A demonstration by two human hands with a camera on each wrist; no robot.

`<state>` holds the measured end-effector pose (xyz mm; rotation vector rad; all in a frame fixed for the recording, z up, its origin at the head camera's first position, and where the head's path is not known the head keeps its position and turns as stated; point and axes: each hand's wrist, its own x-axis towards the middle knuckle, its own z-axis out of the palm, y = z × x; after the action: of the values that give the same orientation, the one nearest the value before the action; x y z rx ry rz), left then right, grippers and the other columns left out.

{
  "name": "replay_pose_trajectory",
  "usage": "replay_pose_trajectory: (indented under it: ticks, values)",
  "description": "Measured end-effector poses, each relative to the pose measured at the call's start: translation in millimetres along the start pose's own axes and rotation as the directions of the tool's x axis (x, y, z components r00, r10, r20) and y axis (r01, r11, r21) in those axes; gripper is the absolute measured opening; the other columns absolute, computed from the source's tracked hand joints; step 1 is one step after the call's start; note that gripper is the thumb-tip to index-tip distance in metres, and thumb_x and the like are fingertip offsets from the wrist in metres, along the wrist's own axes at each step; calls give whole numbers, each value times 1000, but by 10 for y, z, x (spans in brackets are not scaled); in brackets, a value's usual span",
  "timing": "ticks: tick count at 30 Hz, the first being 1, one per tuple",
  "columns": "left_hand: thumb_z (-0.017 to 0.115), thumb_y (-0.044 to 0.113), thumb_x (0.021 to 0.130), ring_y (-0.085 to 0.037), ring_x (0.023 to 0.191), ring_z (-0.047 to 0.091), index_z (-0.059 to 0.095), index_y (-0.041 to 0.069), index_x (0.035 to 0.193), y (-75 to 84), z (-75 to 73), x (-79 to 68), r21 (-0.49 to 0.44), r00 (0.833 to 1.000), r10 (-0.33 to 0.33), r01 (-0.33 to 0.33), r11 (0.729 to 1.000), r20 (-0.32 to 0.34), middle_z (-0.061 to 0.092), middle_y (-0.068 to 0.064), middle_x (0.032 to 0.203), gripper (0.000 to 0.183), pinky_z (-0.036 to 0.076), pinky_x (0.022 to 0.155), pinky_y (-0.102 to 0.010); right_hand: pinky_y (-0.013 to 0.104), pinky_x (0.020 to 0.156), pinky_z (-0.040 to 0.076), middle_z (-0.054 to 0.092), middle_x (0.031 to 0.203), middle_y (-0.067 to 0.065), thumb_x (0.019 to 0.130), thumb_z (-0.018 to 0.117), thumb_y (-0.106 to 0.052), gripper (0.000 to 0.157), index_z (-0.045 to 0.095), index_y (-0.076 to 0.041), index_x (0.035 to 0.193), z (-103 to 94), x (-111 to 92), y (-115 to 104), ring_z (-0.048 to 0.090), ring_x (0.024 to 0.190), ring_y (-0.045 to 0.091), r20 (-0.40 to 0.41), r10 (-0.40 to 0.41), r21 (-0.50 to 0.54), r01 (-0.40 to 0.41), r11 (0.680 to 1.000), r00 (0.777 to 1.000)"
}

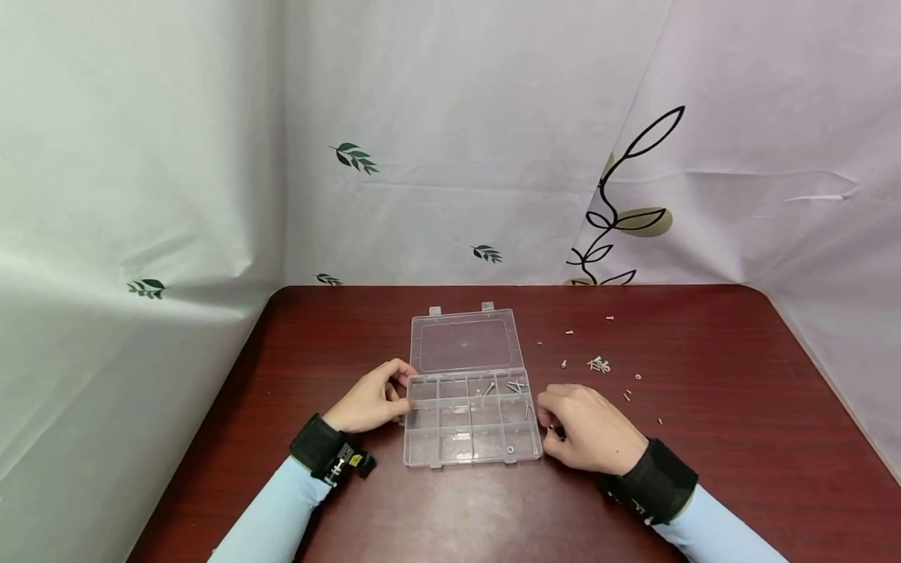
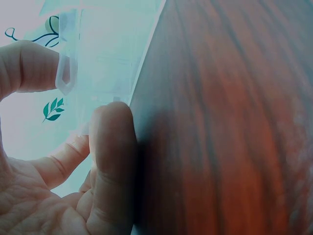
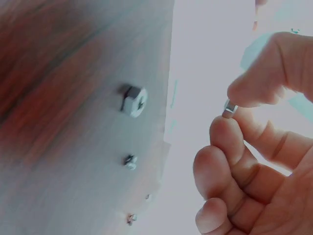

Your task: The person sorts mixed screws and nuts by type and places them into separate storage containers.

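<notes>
A clear plastic compartment box lies with its lid folded open toward the back. Several bolts sit in its back right compartments, and a nut is in a front one. My left hand holds the box's left side, thumb on the edge and a finger near the hinge corner. In the left wrist view, fingers curl at the box's edge. Just off the box's right side is my right hand, pinching a small metal nut between thumb and fingertip.
Right of the box, a small pile of screws and nuts lies on the dark red table, with loose screws scattered around it. Another nut lies on the table in the right wrist view. A patterned white cloth hangs behind the table.
</notes>
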<state>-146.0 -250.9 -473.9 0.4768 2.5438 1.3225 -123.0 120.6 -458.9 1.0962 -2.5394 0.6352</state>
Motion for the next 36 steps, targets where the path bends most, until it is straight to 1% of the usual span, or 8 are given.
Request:
replay_pose_trajectory:
  ticks: [8, 15, 18, 22, 24, 26, 32, 36]
  values:
    - [66, 4, 82, -19, 67, 59, 56, 5, 120, -10, -2, 4, -9, 1000, -5, 5, 1000, 6, 51, -13, 105, 39, 55, 59, -33, 16, 58, 32, 35, 72, -18, 58, 60, -5, 31, 45, -27, 74, -54, 48, -96, 33, 63, -2, -53, -52, 81, 56, 995, 997]
    - [66, 4, 82, -19, 67, 59, 56, 5, 121, -29, 0, 15, -5, 1000, -4, 4, 1000, 3, 51, -14, 105, 40, 55, 59, -33, 16, 62, 34, 41, 75, -13, 63, 67, -6, 29, 50, -23, 79, -77, 72, -158, 35, 69, -1, -63, -107, 108, 114, 988, 992]
    - [66, 5, 82, -19, 67, 59, 56, 6, 121, -32, 1, 16, 0, 1000, -2, 2, 1000, 3, 51, -13, 105, 40, 55, 60, -33, 18, 68, 40, 48, 85, -14, 70, 74, -17, 28, 60, -22, 94, -85, 65, -173, 42, 76, -1, -34, -109, 91, 112, 989, 993]
    - [66, 6, 83, -18, 67, 59, 57, 7, 120, -27, -2, 16, 21, 1000, -1, 1, 1000, -2, 51, -12, 105, 38, 54, 61, -32, 24, 81, 46, 55, 107, -13, 70, 82, -39, 63, 61, -19, 125, -109, 61, -181, 48, 91, 0, 6, -102, 56, 101, 993, 995]
    - [66, 6, 83, -18, 68, 59, 57, 7, 120, -25, -3, 15, 26, 1000, 1, -1, 1000, -3, 52, -12, 105, 38, 54, 62, -31, 25, 82, 46, 54, 112, -11, 68, 83, -44, 70, 60, -18, 129, -133, 62, -181, 48, 93, 0, 19, -94, 40, 94, 995, 995]
    - [66, 6, 83, -18, 67, 59, 57, 7, 120, -22, -4, 17, 23, 1000, 2, -2, 1000, -2, 51, -12, 105, 38, 54, 61, -32, 26, 81, 46, 54, 112, -11, 68, 83, -44, 68, 61, -19, 128, -161, 61, -172, 48, 92, 0, 31, -87, 31, 86, 996, 996]
    - [67, 6, 83, -18, 67, 59, 57, 6, 121, -24, 1, 20, 14, 1000, 3, -3, 1000, -1, 52, -13, 105, 39, 54, 60, -32, 23, 67, 42, 50, 95, -12, 68, 83, -40, 55, 67, -18, 115, -246, 13, -121, 41, 72, -1, 116, -34, 3, 34, 999, 993]
    - [67, 6, 82, -18, 67, 59, 57, 6, 121, -22, 3, 16, 8, 1000, -3, 3, 1000, -1, 52, -13, 105, 40, 55, 59, -32, 25, 64, 44, 48, 86, -12, 65, 84, -39, 44, 66, -18, 98, -259, -26, -83, 43, 68, -1, 170, 2, -28, 2, 1000, 985]
